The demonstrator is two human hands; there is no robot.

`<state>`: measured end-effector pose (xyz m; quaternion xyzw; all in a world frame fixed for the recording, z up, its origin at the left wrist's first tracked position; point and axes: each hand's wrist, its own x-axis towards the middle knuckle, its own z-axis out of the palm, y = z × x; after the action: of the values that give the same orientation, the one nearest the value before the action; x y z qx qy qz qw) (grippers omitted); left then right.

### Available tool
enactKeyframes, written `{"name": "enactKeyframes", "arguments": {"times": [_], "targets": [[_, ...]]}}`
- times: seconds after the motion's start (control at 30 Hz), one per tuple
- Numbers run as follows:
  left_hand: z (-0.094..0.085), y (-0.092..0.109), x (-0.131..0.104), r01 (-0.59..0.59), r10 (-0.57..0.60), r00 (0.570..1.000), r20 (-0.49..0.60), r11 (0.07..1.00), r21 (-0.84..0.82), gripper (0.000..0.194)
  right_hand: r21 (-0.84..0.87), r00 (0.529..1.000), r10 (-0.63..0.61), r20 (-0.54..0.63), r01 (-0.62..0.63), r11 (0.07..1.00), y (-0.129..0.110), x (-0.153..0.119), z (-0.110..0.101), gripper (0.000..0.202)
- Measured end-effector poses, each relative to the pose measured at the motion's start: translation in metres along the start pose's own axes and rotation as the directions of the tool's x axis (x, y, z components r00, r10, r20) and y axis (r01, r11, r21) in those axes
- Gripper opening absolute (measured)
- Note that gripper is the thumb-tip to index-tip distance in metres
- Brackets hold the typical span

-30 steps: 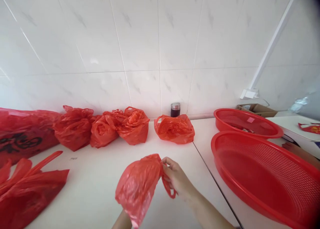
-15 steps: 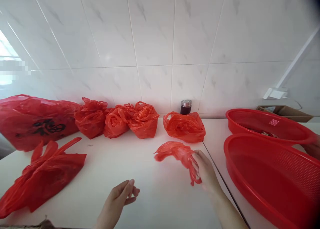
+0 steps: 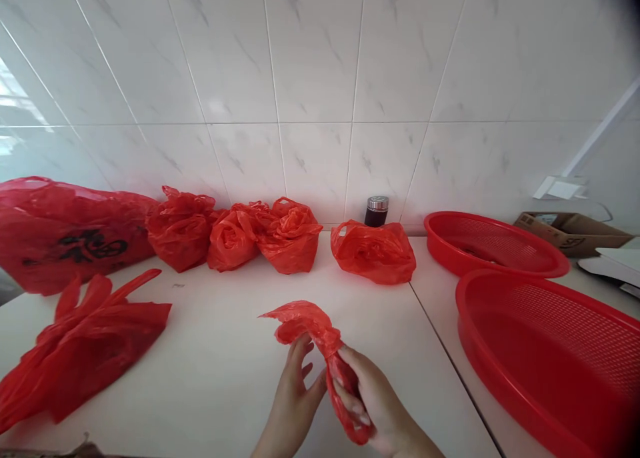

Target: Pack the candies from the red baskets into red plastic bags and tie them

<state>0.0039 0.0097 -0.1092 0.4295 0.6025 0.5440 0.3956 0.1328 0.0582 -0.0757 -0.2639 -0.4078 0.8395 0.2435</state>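
A crumpled red plastic bag (image 3: pixel 305 315) hangs above the white table (image 3: pixel 210 378), bunched in my right hand (image 3: pixel 367 395), whose fingers wrap round its gathered part. My left hand (image 3: pixel 297 385) is just left of it, fingers apart and curved under the bag's loose end; whether the fingertips touch it is unclear. Behind my hands sits an open red bag (image 3: pixel 373 253). Farther left along the wall stand several filled red bags, one of them (image 3: pixel 290 241) nearest the middle. A flattened stack of red bags (image 3: pixel 95 348) lies at the left front.
A large red bag with black printing (image 3: pixel 75 235) is at the far left. A dark jar (image 3: pixel 377 211) stands by the wall. Two red baskets, the rear one (image 3: pixel 495 245) and the front one (image 3: pixel 540 358), are on the right, near a cardboard box (image 3: pixel 575 235) and a white device (image 3: pixel 613 265).
My right hand has moved left and down with the bag. My left hand has come right and opened beside it. The rear basket has shifted left, and the person's hand near it is gone.
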Motion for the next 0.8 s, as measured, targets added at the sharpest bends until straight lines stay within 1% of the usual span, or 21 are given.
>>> {"name": "enactKeyframes", "arguments": {"times": [0.07, 0.13, 0.17, 0.2, 0.23, 0.27, 0.3, 0.33, 0.37, 0.4, 0.43, 0.47, 0.53, 0.6, 0.63, 0.67, 0.7, 0.77, 0.8], "targets": [[0.004, 0.000, 0.001, -0.022, 0.021, 0.999, -0.032, 0.998, -0.051, 0.043, -0.011, 0.997, 0.076, 0.018, -0.076, 0.997, 0.006, 0.000, 0.008, 0.046], [0.002, 0.001, 0.004, -0.023, 0.021, 0.999, -0.033, 0.997, -0.069, 0.033, -0.037, 0.995, 0.101, 0.020, -0.100, 0.994, 0.009, 0.001, 0.011, 0.045], [-0.003, 0.001, 0.007, -0.010, 0.008, 1.000, -0.026, 0.998, -0.065, 0.030, -0.052, 0.997, 0.078, 0.009, -0.077, 0.996, 0.007, 0.001, 0.010, 0.045], [-0.010, 0.001, 0.009, 0.013, -0.014, 1.000, -0.018, 0.999, -0.050, 0.029, -0.079, 0.999, 0.029, -0.024, -0.031, 0.996, 0.003, 0.001, 0.005, 0.044], [-0.020, 0.002, 0.012, 0.043, -0.043, 0.999, -0.011, 0.999, -0.025, 0.029, -0.134, 0.996, -0.039, -0.075, 0.029, 0.991, -0.003, 0.001, -0.002, 0.043], [-0.033, 0.002, 0.014, 0.069, -0.069, 0.997, -0.019, 0.998, 0.010, 0.029, -0.226, 0.982, -0.125, -0.142, 0.091, 0.970, -0.012, 0.000, -0.011, 0.041], [-0.046, 0.002, 0.016, 0.084, -0.082, 0.996, -0.047, 0.995, 0.055, 0.030, -0.357, 0.950, -0.230, -0.210, 0.144, 0.923, -0.021, -0.001, -0.021, 0.039], [-0.059, 0.003, 0.017, 0.084, -0.074, 0.993, -0.087, 0.990, 0.116, 0.029, -0.503, 0.905, -0.335, -0.262, 0.168, 0.848, -0.032, -0.002, -0.032, 0.037], [-0.071, 0.004, 0.018, 0.074, -0.048, 0.990, -0.132, 0.978, 0.196, 0.026, -0.636, 0.855, -0.429, -0.292, 0.162, 0.754, -0.042, -0.004, -0.043, 0.034], [-0.082, 0.005, 0.019, 0.054, -0.004, 0.985, -0.173, 0.957, 0.286, 0.023, -0.735, 0.812, -0.500, -0.300, 0.138, 0.664, -0.052, -0.006, -0.053, 0.032], [-0.090, 0.006, 0.019, 0.032, 0.047, 0.978, -0.203, 0.928, 0.372, 0.020, -0.795, 0.785, -0.542, -0.301, 0.108, 0.597, -0.062, -0.007, -0.062, 0.029], [-0.096, 0.008, 0.019, 0.014, 0.091, 0.972, -0.217, 0.897, 0.441, 0.018, -0.826, 0.771, -0.560, -0.305, 0.078, 0.558, -0.070, -0.008, -0.069, 0.027], [-0.099, 0.010, 0.018, -0.006, 0.131, 0.966, -0.224, 0.874, 0.487, 0.018, -0.851, 0.775, -0.551, -0.310, 0.033, 0.524, -0.085, -0.011, -0.077, 0.022], [-0.095, 0.013, 0.017, 0.008, 0.107, 0.963, -0.247, 0.907, 0.421, 0.019, -0.876, 0.789, -0.539, -0.294, 0.003, 0.482, -0.096, -0.015, -0.076, 0.015], [-0.091, 0.014, 0.017, 0.033, 0.069, 0.963, -0.260, 0.930, 0.367, 0.019, -0.896, 0.788, -0.551, -0.273, 0.000, 0.443, -0.100, -0.019, -0.071, 0.013], [-0.087, 0.016, 0.016, 0.059, 0.025, 0.964, -0.264, 0.951, 0.304, 0.021, -0.920, 0.777, -0.583, -0.238, 0.013, 0.392, -0.102, -0.023, -0.064, 0.014], [-0.083, 0.018, 0.015, 0.079, -0.019, 0.968, -0.249, 0.969, 0.233, 0.022, -0.943, 0.755, -0.630, -0.184, 0.046, 0.331, -0.103, -0.029, -0.055, 0.018], [-0.076, 0.023, 0.014, 0.095, -0.080, 0.982, -0.168, 0.992, 0.079, 0.026, -0.967, 0.711, -0.703, -0.034, 0.155, 0.203, -0.099, -0.039, -0.032, 0.018], [-0.073, 0.025, 0.013, 0.091, -0.089, 0.988, -0.126, 0.996, 0.007, 0.027, -0.963, 0.709, -0.704, 0.054, 0.224, 0.152, -0.095, -0.043, -0.021, 0.013]]}}
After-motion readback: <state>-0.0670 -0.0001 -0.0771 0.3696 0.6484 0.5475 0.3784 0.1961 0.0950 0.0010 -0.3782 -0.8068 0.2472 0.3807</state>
